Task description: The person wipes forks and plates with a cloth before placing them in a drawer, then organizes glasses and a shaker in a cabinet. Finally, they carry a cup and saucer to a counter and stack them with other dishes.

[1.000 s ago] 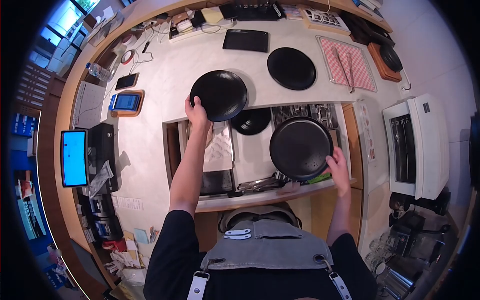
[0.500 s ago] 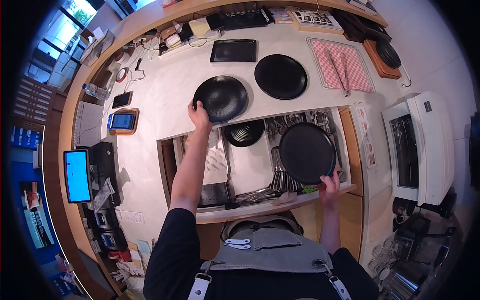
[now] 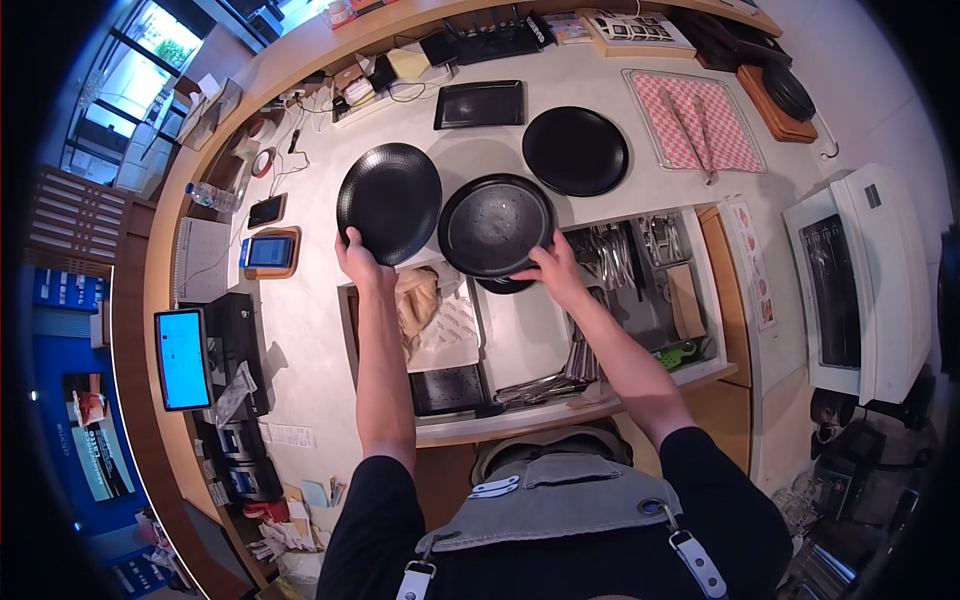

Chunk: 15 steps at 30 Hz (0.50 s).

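My left hand [image 3: 363, 264] grips the near rim of a black textured plate [image 3: 390, 204] over the counter's left part. A second dark round plate [image 3: 497, 224], with pale specks on its surface, is held at its lower right rim by my right hand [image 3: 552, 268]. The two plates are side by side above the drawer's back edge. Behind them on the counter lie a black rectangular tray [image 3: 479, 105] and a black round plate [image 3: 575, 151]. Another black dish [image 3: 505, 286] shows partly beneath the plate in my right hand, inside the open drawer.
The open drawer [image 3: 530, 340] holds cutlery [image 3: 611, 250] and a plastic bag [image 3: 417, 305]. Tongs [image 3: 690, 130] lie on a tray with red checked paper [image 3: 735, 139]. A toaster oven [image 3: 865, 290] stands right; a tablet [image 3: 183, 359], phone [image 3: 266, 210] and bottle [image 3: 212, 196] are left.
The plate in my left hand has moved left and tilted. My right hand has brought its plate leftward and up from over the drawer's right side, beside the other plate.
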{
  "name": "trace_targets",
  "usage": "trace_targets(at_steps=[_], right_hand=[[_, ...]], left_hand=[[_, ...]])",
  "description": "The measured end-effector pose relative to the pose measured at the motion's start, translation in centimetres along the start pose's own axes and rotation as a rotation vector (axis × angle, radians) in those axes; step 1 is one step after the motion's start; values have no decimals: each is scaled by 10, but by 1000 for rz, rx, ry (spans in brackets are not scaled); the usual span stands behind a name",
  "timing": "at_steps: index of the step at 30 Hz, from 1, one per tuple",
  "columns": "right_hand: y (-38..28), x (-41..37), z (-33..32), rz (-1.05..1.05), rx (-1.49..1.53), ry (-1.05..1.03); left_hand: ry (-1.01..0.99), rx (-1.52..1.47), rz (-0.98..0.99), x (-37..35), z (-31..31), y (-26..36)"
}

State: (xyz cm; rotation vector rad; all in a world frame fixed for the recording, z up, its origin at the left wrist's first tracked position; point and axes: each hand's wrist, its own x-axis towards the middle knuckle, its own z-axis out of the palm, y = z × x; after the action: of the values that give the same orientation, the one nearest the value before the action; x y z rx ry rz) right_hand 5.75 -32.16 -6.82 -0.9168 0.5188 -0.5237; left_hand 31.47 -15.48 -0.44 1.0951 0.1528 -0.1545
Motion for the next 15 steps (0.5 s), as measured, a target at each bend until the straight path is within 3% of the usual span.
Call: trace_targets(at_steps=[6, 15], right_hand=[[10, 45, 23, -17, 21, -43], [25, 92, 21, -77, -502, 289]], left_hand=[[6, -50, -46, -18, -16, 16], [51, -28, -63, -14, -36, -15]])
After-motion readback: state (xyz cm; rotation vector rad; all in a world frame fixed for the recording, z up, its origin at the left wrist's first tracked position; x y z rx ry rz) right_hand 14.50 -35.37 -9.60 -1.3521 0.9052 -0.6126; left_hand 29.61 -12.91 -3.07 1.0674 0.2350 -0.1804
